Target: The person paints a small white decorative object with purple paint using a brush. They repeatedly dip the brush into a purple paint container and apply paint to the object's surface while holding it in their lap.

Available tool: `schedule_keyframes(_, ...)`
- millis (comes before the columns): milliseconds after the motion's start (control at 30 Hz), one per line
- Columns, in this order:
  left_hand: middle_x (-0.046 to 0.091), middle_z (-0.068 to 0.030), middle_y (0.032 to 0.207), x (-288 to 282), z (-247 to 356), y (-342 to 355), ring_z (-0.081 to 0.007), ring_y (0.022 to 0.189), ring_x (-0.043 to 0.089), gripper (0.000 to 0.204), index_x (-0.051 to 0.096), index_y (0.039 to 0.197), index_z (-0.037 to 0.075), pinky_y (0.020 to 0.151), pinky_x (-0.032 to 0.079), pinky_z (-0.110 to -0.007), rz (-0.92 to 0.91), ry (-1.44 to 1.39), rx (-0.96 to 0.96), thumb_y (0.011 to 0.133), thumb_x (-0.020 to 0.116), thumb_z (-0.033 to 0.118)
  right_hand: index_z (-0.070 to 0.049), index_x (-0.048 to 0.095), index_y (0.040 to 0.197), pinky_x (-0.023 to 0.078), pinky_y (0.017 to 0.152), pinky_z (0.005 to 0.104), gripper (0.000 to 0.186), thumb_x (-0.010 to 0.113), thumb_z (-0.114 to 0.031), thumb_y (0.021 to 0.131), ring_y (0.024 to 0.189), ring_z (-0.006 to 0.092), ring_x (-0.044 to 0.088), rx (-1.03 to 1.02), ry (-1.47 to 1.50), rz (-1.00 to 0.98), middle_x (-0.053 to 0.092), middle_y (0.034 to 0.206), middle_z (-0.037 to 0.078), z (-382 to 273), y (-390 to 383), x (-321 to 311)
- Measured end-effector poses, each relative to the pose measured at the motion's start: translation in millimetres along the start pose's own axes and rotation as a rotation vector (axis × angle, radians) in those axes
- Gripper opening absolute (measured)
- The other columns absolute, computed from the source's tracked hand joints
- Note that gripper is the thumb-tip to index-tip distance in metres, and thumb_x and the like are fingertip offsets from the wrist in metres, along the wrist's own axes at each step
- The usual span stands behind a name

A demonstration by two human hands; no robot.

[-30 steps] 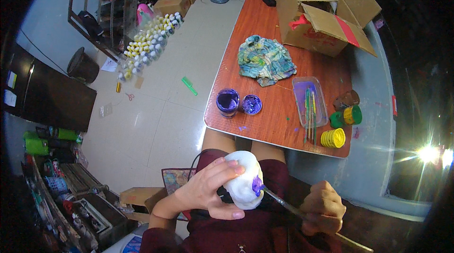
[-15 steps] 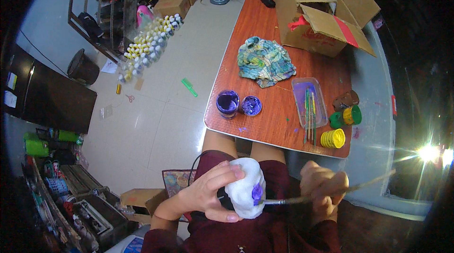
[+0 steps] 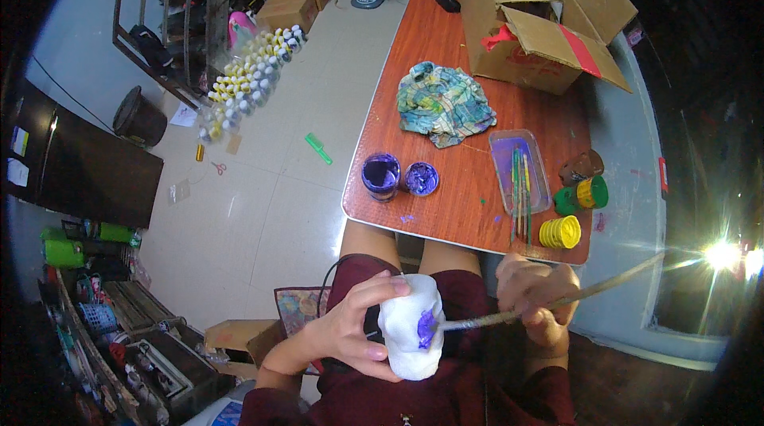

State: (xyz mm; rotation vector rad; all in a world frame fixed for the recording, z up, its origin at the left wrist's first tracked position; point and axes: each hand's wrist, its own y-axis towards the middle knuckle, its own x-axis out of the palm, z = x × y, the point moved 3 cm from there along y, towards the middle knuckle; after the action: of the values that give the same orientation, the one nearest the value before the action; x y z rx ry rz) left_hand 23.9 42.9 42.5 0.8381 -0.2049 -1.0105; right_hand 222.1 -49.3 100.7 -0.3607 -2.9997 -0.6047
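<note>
My left hand [image 3: 356, 329] is closed around a lumpy white object [image 3: 410, 350] with a purple paint patch on its side, held over my lap. My right hand [image 3: 537, 299] grips a long paintbrush [image 3: 590, 291], its tip at that patch. Past my knees on the table [image 3: 414, 36] sit an open jar of purple paint [image 3: 380, 173], a purple-smeared lid [image 3: 421, 179], a plastic tray [image 3: 500, 147] with several brushes, a crumpled plaid cloth [image 3: 446, 104], and yellow [image 3: 559, 233], green [image 3: 585, 195] and brown [image 3: 579, 167] jars.
A large open cardboard box [image 3: 525, 52] stands at the table's far right. On the floor at left lie many white-topped items [image 3: 255, 76], a green comb [image 3: 317, 147] and scissors [image 3: 219, 168], near a dark bucket [image 3: 139, 116]. Cluttered wooden crates [image 3: 143, 322] stand at lower left.
The white object has turned slightly more upright and shifted down. My right hand has risen, and the brush's handle has swung from pointing down-right to up-right, its tip still at the purple patch.
</note>
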Motion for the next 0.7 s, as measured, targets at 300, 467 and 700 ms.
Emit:
schedule_keyframes(300, 0.026, -0.0242, 0.128, 0.4, -5.2, -24.1, -0.0381, 0.117, 0.035, 0.110, 0.017, 0.131, 0.031, 0.093, 0.033, -0.047, 0.147, -0.160, -0.191, 0.046, 0.086, 0.023, -0.003, 0.050, 0.076, 0.041, 0.059, 0.0328, 0.017, 0.061, -0.016, 0.080, 0.065, 0.0204, 0.054, -0.055, -0.498, 0.252, 0.051, 0.065, 0.007, 57.7, 63.6, -5.8)
schedule_keyframes(467, 0.025, -0.0261, 0.126, -3.3, -11.0, -46.1, -0.0379, 0.117, 0.033, 0.113, 0.010, 0.128, 0.024, 0.093, 0.034, -0.045, 0.180, 0.033, -0.276, 0.045, 0.086, 0.022, -0.003, 0.055, 0.073, 0.040, 0.066, 0.0357, 0.022, 0.065, -0.022, 0.074, 0.068, 0.0271, 0.053, -0.136, -0.790, -0.047, 0.053, 0.069, 0.011, 103.8, 108.2, 18.6)
schedule_keyframes(700, 0.022, -0.0261, 0.128, -9.3, -10.8, -51.8, -0.0378, 0.117, 0.033, 0.114, 0.009, 0.129, 0.024, 0.093, 0.035, -0.044, 0.233, 0.034, -0.296, 0.045, 0.086, 0.021, -0.002, 0.059, 0.072, 0.037, 0.073, 0.0364, 0.028, 0.067, -0.028, 0.069, 0.078, 0.0274, 0.049, -0.162, -1.019, -0.134, 0.051, 0.079, 0.011, 147.9, 113.5, 34.7)
